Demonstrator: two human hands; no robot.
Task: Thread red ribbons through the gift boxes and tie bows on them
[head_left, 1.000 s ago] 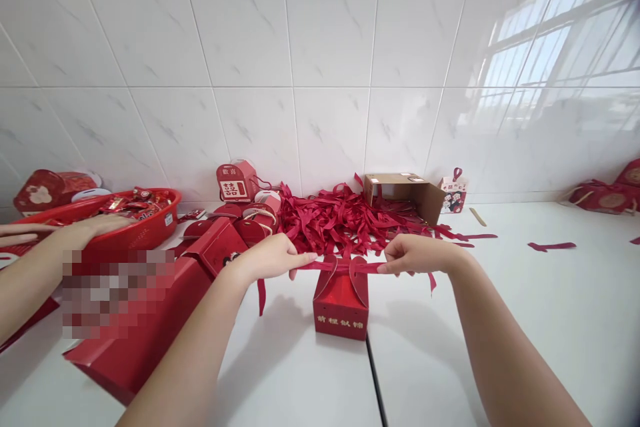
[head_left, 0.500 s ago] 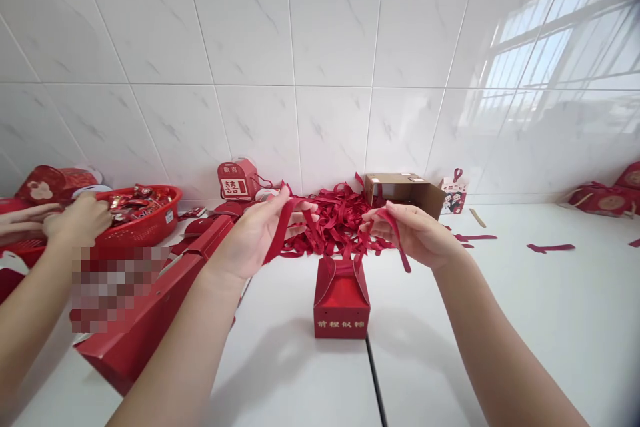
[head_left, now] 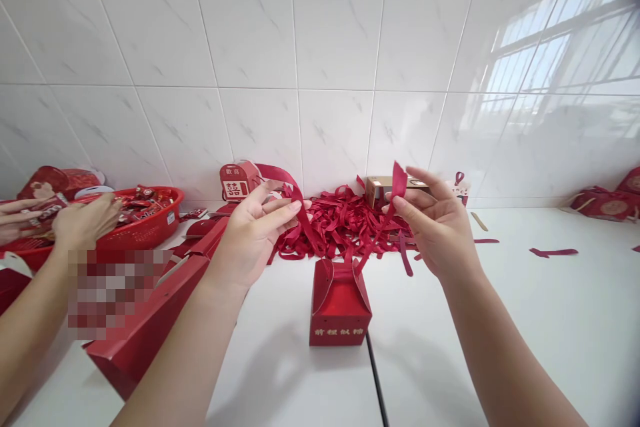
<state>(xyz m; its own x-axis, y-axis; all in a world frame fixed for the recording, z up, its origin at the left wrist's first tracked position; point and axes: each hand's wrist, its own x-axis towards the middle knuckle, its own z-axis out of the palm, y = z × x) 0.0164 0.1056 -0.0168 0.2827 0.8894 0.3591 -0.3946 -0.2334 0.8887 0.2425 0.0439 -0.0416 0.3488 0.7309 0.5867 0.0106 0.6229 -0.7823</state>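
A small red gift box (head_left: 340, 310) with pale lettering stands on the white table in front of me, its top flaps drawn together. Red ribbon (head_left: 367, 252) runs through the top of the box and up to both hands. My left hand (head_left: 257, 233) pinches one end, whose loose tail arches back over the fingers. With thumb and finger, my right hand (head_left: 430, 220) grips the other end, its tip pointing upward. Both hands are raised above the box, to either side of it. Behind it lies a heap of red ribbons (head_left: 335, 220).
Left of me are a large red carton (head_left: 145, 340) and a red basket (head_left: 165, 227) of wrapped sweets, where another person's hands (head_left: 83, 223) work. A cardboard box (head_left: 377, 188) and finished-looking red boxes (head_left: 607, 203) stand along the tiled wall. Loose ribbon pieces (head_left: 553, 252) lie at right.
Both hands have turned and now pinch the ribbon ends, with the right one drawn outward and up. The ribbon is straighter between box and right hand. The other person's hand now holds a wrapped packet.
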